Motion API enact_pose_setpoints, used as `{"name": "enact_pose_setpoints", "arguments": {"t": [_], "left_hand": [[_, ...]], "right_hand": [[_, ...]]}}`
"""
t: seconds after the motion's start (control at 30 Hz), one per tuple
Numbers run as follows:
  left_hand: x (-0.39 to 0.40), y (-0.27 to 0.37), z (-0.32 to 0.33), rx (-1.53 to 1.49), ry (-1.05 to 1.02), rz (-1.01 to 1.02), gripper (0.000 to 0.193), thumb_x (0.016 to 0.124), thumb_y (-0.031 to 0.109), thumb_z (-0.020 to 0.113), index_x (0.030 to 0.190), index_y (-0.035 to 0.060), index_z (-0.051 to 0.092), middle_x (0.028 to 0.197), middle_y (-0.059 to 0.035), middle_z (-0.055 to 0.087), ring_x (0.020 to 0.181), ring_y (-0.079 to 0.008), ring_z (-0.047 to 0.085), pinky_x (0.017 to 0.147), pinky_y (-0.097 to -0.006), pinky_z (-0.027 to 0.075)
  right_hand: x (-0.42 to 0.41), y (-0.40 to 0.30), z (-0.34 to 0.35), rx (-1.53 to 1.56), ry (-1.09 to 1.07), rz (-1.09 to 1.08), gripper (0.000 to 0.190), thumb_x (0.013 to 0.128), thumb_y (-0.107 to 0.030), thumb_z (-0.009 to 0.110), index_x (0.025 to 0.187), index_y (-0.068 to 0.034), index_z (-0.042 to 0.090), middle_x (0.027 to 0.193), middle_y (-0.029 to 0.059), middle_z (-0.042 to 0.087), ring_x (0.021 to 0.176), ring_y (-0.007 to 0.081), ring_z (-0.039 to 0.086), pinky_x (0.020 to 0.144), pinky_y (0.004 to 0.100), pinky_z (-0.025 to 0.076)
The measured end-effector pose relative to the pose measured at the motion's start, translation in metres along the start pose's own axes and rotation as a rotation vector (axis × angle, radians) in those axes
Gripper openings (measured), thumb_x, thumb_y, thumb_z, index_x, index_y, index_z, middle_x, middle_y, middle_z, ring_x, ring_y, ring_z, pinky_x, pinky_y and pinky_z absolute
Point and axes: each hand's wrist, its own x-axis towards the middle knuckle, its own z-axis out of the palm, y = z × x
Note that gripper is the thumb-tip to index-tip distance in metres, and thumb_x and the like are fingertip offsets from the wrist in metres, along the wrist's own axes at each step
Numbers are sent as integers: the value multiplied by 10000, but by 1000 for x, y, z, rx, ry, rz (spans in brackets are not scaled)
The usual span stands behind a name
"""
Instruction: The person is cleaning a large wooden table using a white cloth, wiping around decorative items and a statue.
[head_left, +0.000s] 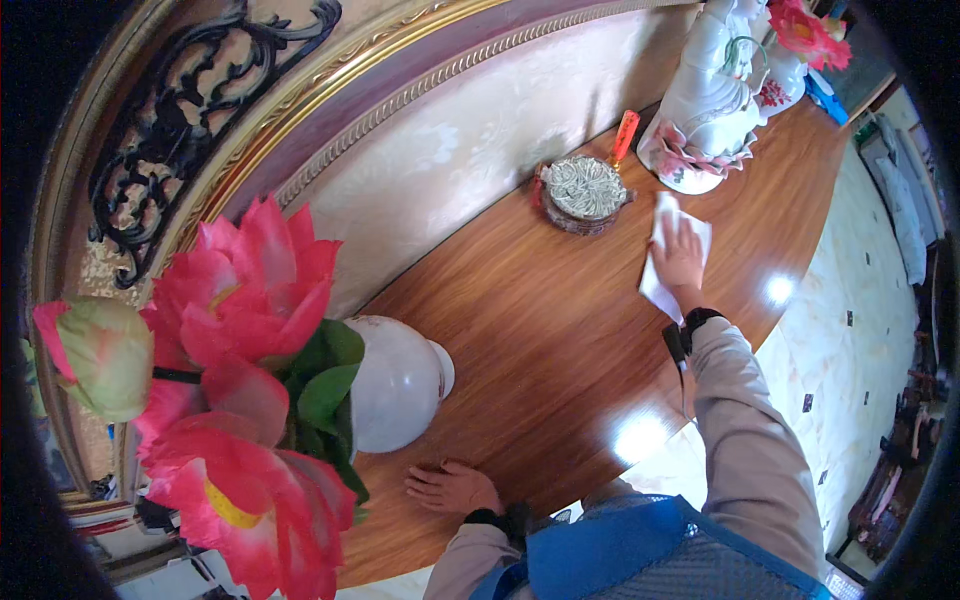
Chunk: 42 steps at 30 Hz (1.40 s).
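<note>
My right hand (681, 255) presses flat on a white cloth (658, 294) that lies on the wooden tabletop (525, 330). The cloth's far corner reaches close to the base of a white porcelain figurine (701, 135) with pink lotus petals. Left of the cloth stands a round dark pot (585, 217) with a silvery, patterned top. My left hand (454, 486) rests on the wood near the front edge, fingers spread and holding nothing. Beside it is a white vase (397, 386) with large pink artificial lotus flowers (247, 300).
A red tag on a small gold stand (624, 139) is behind the pot. At the far end are a second vase (784, 79) with pink flowers and a blue item (825, 97). A wall with gilt moulding (360, 82) borders the back. Pale floor tiles (832, 330) lie to the right.
</note>
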Motion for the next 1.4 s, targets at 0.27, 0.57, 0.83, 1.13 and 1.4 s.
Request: {"name": "enact_pose_setpoints", "arguments": {"t": [0.27,0.57,0.83,1.13,1.4], "left_hand": [[-1,-2,1,-3,18,-19,591,1006,374,345,1491,46,267,1536,-212,268,1426,-381,238,1146,-512,212],[1,-6,7,22,-25,-9,613,1014,405,315,1500,39,244,1552,-200,235,1440,-377,199,1162,-499,180],[1,-8,5,21,-9,0,605,1017,383,324,1492,15,255,1548,-198,244,1435,-380,207,1168,-501,176],[-3,-9,12,-8,43,50,611,1009,393,329,1483,11,278,1538,-213,260,1431,-388,214,1161,-508,181],[-1,-12,17,78,95,36,588,993,365,394,1484,56,291,1519,-212,299,1410,-385,270,1153,-507,224]], "right_hand": [[31,-29,10,-8,-39,328,674,960,-500,365,1522,-143,260,1573,158,248,1478,283,161,1186,448,111],[56,-39,12,4,-6,-180,591,958,-451,425,1494,-221,326,1553,111,301,1450,264,245,1175,436,202],[37,17,-7,29,-43,62,602,952,-460,448,1493,-216,342,1513,178,351,1417,310,304,1156,434,236],[-48,128,-20,-89,29,653,661,960,-514,378,1521,-180,273,1560,177,266,1461,298,212,1178,452,148],[-134,72,-19,8,-6,-238,700,899,-388,546,1501,-121,308,1484,269,332,1399,403,295,1144,521,222]]}}
